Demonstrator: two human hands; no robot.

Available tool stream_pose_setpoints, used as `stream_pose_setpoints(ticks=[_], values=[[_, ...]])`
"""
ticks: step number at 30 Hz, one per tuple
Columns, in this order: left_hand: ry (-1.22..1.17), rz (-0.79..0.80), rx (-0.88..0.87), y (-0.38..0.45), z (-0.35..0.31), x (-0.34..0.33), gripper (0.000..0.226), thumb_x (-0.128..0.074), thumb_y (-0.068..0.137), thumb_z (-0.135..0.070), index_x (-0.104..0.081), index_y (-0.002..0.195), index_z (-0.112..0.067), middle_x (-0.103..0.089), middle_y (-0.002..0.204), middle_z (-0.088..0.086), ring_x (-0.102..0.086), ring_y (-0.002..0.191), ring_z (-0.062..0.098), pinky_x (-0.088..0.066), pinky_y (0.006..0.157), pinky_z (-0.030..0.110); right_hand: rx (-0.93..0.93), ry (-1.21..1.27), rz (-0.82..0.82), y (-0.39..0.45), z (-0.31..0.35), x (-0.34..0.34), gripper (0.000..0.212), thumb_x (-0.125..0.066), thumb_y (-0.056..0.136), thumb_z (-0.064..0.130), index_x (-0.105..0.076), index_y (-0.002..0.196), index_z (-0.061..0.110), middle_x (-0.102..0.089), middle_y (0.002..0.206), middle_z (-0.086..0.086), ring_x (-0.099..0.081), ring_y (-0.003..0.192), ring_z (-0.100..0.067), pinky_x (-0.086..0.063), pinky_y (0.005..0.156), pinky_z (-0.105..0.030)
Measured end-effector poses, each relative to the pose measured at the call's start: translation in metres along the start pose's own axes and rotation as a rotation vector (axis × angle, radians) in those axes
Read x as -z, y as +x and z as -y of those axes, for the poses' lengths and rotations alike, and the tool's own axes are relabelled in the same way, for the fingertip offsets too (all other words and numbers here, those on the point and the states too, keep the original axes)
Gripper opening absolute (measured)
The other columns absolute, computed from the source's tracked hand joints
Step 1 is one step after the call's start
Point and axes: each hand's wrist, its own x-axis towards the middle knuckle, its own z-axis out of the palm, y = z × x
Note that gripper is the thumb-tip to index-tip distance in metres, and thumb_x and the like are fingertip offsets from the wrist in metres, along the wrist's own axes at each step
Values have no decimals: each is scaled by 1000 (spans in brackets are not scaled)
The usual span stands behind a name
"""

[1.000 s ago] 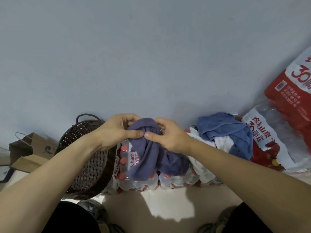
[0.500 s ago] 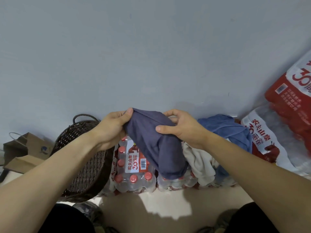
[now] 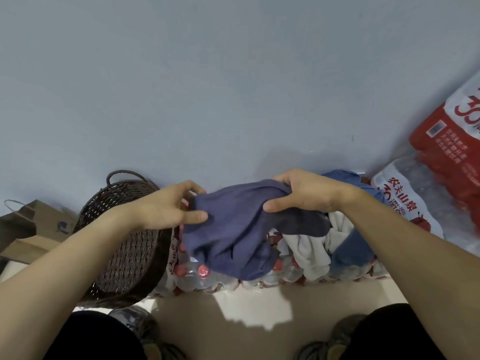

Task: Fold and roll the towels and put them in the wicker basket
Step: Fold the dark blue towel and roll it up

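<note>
I am looking down at both hands holding a purple-blue towel up in front of a pale grey wall. My left hand is pinching the towel's left edge between thumb and curled fingers, and my right hand is gripping a bunched fold at its top right, so the cloth is sagging loosely between them and hanging down over a shrink-wrapped pack of red-capped water bottles on the floor. That pack is standing directly between me and the wall, just right of the wicker basket, which is tilting against it with one loop handle showing at its far rim; my left forearm is crossing in front of the basket, and I cannot tell what is lying inside it. On top of the bottles, behind and right of the hanging towel, a white towel and a blue towel are lying crumpled together, partly hidden by my right wrist. More wrapped bottle packs with red and white labels are leaning in the right corner. A brown paper bag is sitting at the far left, beside the basket.
</note>
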Motion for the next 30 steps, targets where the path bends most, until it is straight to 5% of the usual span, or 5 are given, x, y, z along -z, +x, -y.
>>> stream_pose_setpoints(ticks=[5, 9, 14, 21, 30], values=[[28, -143, -296, 3, -28, -24, 72, -82, 74, -37, -48, 135, -25, -58, 131, -14, -54, 121, -3, -44, 103, 23, 234, -26, 40, 8, 18, -30, 33, -77, 81, 3, -63, 108, 17, -70, 107, 1, -66, 100, -9, -51, 89, -22], [-114, -132, -411, 6, -42, -38, 49, -82, 77, -19, -60, 120, -17, -75, 100, -1, -71, 92, 11, -56, 83, 24, 313, -75, -2, 10, 27, -35, 41, -77, 76, 0, -67, 107, 24, -71, 104, 3, -67, 95, -8, -52, 81, -18], [84, -160, -421, 6, -38, -25, 20, -81, 79, -26, -73, 92, -13, -72, 78, 1, -66, 69, 10, -53, 64, 26, 197, -124, -50, 10, 16, -25, 29, -86, 71, 13, -69, 92, 22, -72, 90, 0, -70, 83, -21, -60, 72, -42], [21, -236, -489, 5, -33, -12, 18, -81, 77, -28, -69, 75, -15, -74, 88, 1, -70, 87, 11, -52, 83, 22, 51, -245, 22, 14, 3, -16, 23, -81, 79, 26, -65, 62, 28, -61, 57, 14, -56, 51, -1, -42, 48, -16], [48, -129, -303, 19, -9, -14, 34, -69, 84, -45, -59, 69, -16, -54, 56, -10, -46, 51, 3, -37, 50, 16, -180, -94, 59, 24, -21, -17, 22, -73, 86, 37, -73, 87, 15, -73, 76, -10, -68, 65, -22, -55, 55, -31]])
